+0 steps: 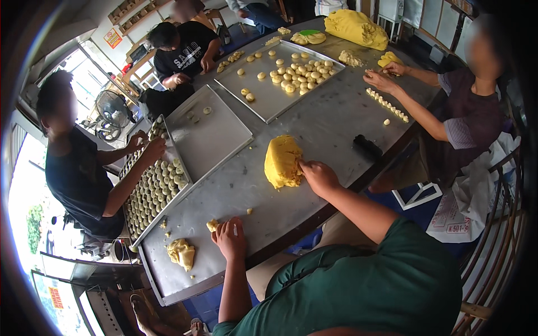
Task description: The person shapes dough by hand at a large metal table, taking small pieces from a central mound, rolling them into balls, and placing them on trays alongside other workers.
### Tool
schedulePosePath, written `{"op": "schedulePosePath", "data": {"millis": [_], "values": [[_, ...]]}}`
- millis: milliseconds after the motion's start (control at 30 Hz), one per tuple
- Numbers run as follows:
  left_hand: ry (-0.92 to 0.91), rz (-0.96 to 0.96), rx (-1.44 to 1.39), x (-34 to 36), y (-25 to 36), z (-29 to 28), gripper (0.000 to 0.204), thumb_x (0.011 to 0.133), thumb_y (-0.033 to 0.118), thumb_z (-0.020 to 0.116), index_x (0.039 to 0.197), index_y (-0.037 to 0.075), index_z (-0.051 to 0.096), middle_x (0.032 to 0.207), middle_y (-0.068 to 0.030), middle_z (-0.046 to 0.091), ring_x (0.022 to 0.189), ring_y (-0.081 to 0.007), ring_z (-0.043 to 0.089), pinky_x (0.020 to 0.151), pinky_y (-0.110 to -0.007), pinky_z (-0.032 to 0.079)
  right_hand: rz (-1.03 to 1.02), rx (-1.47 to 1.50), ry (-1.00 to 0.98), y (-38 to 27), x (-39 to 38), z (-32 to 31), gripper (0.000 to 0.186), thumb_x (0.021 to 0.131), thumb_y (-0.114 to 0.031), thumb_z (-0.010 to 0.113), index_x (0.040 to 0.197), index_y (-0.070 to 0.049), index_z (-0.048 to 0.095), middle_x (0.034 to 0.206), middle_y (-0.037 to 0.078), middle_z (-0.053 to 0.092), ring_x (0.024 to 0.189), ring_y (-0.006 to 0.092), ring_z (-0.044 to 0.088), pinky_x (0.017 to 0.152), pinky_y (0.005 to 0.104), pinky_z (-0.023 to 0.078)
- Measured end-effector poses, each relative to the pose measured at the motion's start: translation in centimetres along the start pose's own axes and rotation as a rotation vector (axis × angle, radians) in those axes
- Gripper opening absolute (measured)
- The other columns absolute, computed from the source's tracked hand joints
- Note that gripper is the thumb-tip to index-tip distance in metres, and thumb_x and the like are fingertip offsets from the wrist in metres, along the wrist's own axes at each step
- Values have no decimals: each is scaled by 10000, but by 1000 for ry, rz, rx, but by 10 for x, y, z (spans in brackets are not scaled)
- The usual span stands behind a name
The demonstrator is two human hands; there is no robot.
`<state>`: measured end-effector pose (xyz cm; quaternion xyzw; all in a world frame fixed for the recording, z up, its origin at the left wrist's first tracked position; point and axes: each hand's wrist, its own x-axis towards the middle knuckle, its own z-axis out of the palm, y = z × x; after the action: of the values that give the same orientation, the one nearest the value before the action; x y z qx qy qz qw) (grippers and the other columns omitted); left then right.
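Observation:
A big lump of yellow dough sits on the metal table in front of me. My right hand has its fingers closed on the lump's right edge, where the surface is rough and torn. Lower on the left, my left hand is palm down over the table with its fingers somewhat apart. At its fingertips lies a small piece of yellow dough; whether they touch it I cannot tell. A tiny crumb of dough is just beyond that hand. Farther left rests a soft, paler dough piece.
A tray with several dough balls stands at the back. A person at left handles a tray of filled rounds beside a nearly bare tray. Another at right works near a row of dough pieces. A black object lies near the edge.

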<state>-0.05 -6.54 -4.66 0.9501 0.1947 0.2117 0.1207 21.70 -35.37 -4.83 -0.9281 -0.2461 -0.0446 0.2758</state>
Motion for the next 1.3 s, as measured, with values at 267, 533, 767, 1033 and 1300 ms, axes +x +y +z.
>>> {"op": "schedulePosePath", "data": {"millis": [267, 533, 767, 1033, 1300], "values": [[-24, -55, -73, -1, 5, -6, 240, 925, 358, 732, 1112, 209, 735, 1141, -2, 711, 1151, -224, 621, 1084, -450, 354, -207, -84, 402, 22, -31, -23, 192, 949, -105, 626, 1101, -62, 735, 1110, 71, 706, 1085, 303, 673, 884, 416, 577], [65, 56, 25, 2, 12, -4, 219, 932, 321, 725, 1112, 195, 733, 1077, -8, 725, 1123, -233, 637, 1070, -442, 367, -191, -190, 285, 18, -5, -7, 226, 886, -81, 656, 1096, -65, 739, 1118, 110, 707, 1195, 331, 626, 984, 438, 539], [28, 9, 4, 0, -1, 4, 233, 907, 348, 751, 1090, 207, 722, 1098, -10, 708, 1124, -246, 631, 1063, -452, 368, -150, 42, 147, 16, -32, -24, 164, 890, -96, 672, 1037, -37, 712, 1110, 121, 711, 1095, 326, 671, 913, 433, 568], [45, 32, -24, -4, 8, -6, 197, 935, 306, 722, 1101, 200, 739, 1058, -14, 740, 1121, -239, 647, 1078, -449, 368, -90, 161, -49, 10, -36, -26, 299, 926, -65, 607, 1211, -64, 697, 1222, 122, 695, 1122, 345, 668, 932, 441, 567], [11, 41, 145, -12, -10, -13, 149, 940, 314, 720, 1013, 196, 776, 1109, -15, 761, 1197, -217, 644, 1083, -456, 363, -60, -70, 83, 4, -18, -2, 261, 945, -123, 638, 1190, -54, 690, 1269, 133, 675, 1199, 339, 628, 991, 430, 543]]}}
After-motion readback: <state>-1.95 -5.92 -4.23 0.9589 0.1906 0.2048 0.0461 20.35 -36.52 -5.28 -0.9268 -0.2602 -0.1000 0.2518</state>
